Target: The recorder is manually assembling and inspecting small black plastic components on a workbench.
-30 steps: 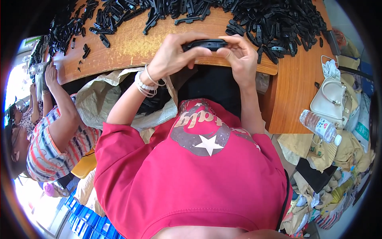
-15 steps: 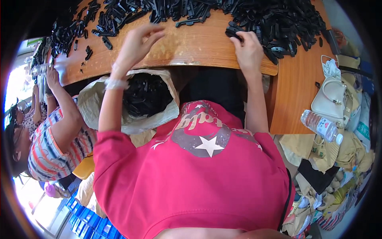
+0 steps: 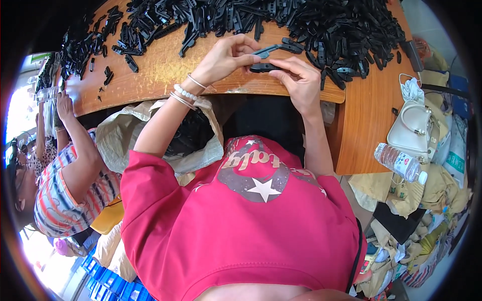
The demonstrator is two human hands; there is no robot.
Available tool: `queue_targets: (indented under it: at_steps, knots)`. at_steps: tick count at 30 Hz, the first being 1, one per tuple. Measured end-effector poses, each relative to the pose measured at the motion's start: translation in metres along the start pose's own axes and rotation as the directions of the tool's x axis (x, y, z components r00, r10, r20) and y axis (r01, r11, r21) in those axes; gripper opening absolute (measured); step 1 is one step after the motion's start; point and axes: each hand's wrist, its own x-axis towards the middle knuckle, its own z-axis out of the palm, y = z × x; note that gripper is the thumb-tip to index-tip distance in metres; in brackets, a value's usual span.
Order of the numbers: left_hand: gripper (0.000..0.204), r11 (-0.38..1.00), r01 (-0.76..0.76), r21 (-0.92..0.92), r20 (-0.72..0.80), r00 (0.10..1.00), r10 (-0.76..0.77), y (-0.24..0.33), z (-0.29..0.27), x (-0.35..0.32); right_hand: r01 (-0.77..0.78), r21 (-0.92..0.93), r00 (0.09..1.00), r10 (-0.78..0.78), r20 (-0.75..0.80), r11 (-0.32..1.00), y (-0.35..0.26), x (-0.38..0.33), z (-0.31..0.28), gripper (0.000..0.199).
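item: curved wooden table with an orange-brown top, spread before you, its far side covered by a heap of small black plastic parts that thinned out to scattered pieces on your left. item: open pale woven sack, under the table edge beside your left arm, dark parts inside. item: white handbag and clear plastic bottle, well apart on your right, off the table. item: your left hand, beaded bracelets at the wrist, fingers closed on one end of a short black plastic piece. item: your right hand, fingers pinched on its other end. the piece sat between both hands, just above the table's near edge.
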Motion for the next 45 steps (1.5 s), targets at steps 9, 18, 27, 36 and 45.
queue_targets:
  at_steps: [9, 18, 27, 36, 45]
  knots:
    - [0.032, 0.87, -0.174, 0.462, 0.001, 0.981, 0.196, 0.022, 0.017, -0.02, 0.062, -0.076, 0.977, -0.076, -0.198, 0.995, -0.012, -0.003, 0.009, 0.02]
    - [0.03, 0.855, -0.229, 0.465, -0.023, 0.962, 0.271, 0.023, 0.018, -0.028, -0.053, 0.183, 0.995, 0.067, -0.073, 0.982, -0.007, 0.001, 0.001, 0.036]
    - [0.026, 0.957, -0.092, 0.275, -0.008, 0.995, 0.098, 0.022, 0.015, -0.026, -0.243, 0.401, 0.962, 0.272, -0.017, 0.883, 0.007, -0.003, 0.012, 0.017]
    - [0.045, 0.938, -0.122, -0.326, -0.474, 0.879, -0.05, -0.012, -0.074, 0.035, 0.003, -0.729, 0.967, -0.187, -0.172, 0.685, 0.05, 0.019, -0.003, 0.023]
    - [0.028, 0.146, -0.243, 0.959, 0.172, 0.907, 0.384, -0.01, -0.082, 0.053, -0.024, -0.481, 0.983, -0.066, -0.169, 0.877, 0.052, 0.01, 0.003, 0.019]
